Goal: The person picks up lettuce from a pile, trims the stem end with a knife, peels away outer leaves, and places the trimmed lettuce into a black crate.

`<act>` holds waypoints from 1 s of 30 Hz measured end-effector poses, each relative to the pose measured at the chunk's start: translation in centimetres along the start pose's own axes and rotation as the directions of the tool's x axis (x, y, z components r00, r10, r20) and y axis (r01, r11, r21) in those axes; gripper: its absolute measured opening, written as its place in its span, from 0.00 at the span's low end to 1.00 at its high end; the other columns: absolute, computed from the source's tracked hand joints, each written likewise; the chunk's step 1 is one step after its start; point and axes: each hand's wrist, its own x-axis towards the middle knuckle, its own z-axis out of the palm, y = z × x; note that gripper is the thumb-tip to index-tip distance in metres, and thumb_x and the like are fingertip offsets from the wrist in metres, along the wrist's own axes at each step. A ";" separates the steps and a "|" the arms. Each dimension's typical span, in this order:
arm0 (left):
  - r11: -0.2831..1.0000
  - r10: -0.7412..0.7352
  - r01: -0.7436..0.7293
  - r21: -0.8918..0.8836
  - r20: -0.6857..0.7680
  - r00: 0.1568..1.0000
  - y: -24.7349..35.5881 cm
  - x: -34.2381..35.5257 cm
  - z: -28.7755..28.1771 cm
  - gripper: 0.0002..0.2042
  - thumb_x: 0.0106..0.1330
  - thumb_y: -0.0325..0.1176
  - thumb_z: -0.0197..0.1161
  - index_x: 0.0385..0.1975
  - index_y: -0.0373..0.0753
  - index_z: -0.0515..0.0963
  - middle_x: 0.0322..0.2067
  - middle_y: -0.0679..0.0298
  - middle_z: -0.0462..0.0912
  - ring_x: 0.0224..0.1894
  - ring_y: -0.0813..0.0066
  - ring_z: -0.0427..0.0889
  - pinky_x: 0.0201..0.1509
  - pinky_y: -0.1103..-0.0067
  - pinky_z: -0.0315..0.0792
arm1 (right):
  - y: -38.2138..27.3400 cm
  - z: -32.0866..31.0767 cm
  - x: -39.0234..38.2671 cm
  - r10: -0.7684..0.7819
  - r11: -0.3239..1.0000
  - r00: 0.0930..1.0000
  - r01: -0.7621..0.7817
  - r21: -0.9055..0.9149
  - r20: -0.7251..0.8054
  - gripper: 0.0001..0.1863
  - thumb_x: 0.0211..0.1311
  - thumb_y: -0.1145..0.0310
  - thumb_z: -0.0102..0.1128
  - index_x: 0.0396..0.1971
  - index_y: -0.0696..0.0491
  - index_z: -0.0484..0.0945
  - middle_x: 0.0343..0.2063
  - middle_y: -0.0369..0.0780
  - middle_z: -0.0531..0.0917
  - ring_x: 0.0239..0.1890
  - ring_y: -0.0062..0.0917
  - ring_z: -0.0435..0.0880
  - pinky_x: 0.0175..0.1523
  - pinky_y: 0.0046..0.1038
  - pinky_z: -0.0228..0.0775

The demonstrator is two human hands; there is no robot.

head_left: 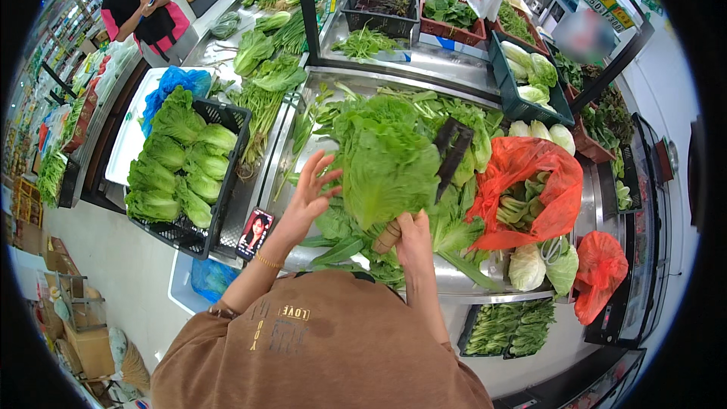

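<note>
Upright above the metal counter is a large head of green leaf lettuce (386,155). My right hand (415,238) is closed around its lower end. Beside those fingers shows a tan, rounded stub (387,238); I cannot tell whether it is the stem or a separate roll. My left hand (312,191) is raised at the lettuce's left side, fingers spread, holding nothing. Loose leafy greens (450,220) lie beneath and behind the lettuce. A dark strip-like piece (453,153) stands just right of it.
At left, a black crate (241,153) holds several lettuces, with a phone (256,232) near its corner. An open red bag (530,155) of greens and a napa cabbage (527,267) lie right. Vegetable crates (381,7) line the back. A person (148,7) stands far left.
</note>
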 end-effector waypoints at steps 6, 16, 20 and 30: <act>0.997 -0.055 0.063 -0.040 0.186 0.981 -0.8 -0.3 1.9 0.37 0.64 0.49 0.63 0.67 0.36 0.55 0.62 0.59 0.66 0.64 0.64 0.68 0.67 0.63 0.63 | -1.6 4.2 -0.4 -0.202 0.955 0.979 0.193 -0.227 -0.013 0.08 0.63 0.71 0.62 0.36 0.54 0.72 0.48 0.38 0.74 0.35 0.12 0.74 0.42 0.21 0.68; 0.844 -0.218 0.184 -0.503 -0.009 0.976 -4.0 -1.9 -0.3 0.27 0.70 0.44 0.58 0.63 0.38 0.61 0.59 0.62 0.71 0.60 0.70 0.71 0.63 0.67 0.68 | 0.9 3.5 -0.8 -0.177 0.866 0.978 0.103 -0.490 -0.108 0.12 0.61 0.77 0.63 0.24 0.54 0.68 0.27 0.29 0.74 0.27 0.09 0.65 0.31 0.15 0.57; 0.946 -0.148 0.098 -0.310 -0.143 0.979 -4.5 -2.1 0.2 0.25 0.68 0.37 0.62 0.61 0.35 0.64 0.56 0.62 0.74 0.57 0.73 0.73 0.58 0.72 0.71 | 1.3 3.3 -0.5 -0.202 0.887 0.972 0.128 -0.444 -0.123 0.11 0.60 0.78 0.64 0.25 0.54 0.70 0.25 0.28 0.73 0.26 0.10 0.66 0.31 0.16 0.58; 0.887 -0.196 -0.069 -0.457 -0.507 0.839 -4.3 -2.3 -5.1 0.29 0.61 0.39 0.69 0.59 0.38 0.65 0.52 0.62 0.75 0.53 0.71 0.76 0.53 0.70 0.75 | 5.4 -1.6 -0.5 -0.153 0.865 0.943 -0.018 -0.502 -0.297 0.09 0.62 0.68 0.65 0.33 0.51 0.72 0.27 0.32 0.75 0.25 0.14 0.71 0.26 0.19 0.63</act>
